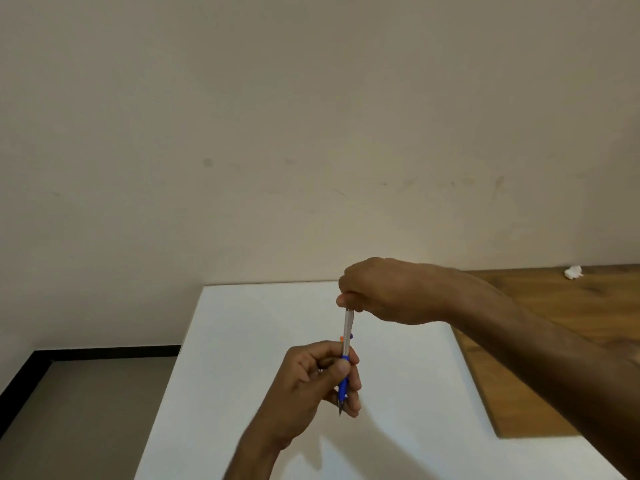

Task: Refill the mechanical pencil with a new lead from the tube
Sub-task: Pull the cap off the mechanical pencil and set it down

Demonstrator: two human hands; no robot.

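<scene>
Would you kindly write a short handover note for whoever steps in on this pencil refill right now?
Left hand: closed around the blue grip of the silver-barrelled mechanical pencil, held roughly upright, tip down, above the white table.
Right hand: fingertips pinched at the pencil's top end; whether they hold a cap or a lead is hidden.
Lead tube: not clearly visible; small orange and blue bits behind the barrel cannot be identified.
Done: pencil picked up, top end being worked.
Left: confirm a new lead goes in, close the top, click to test.
</scene>
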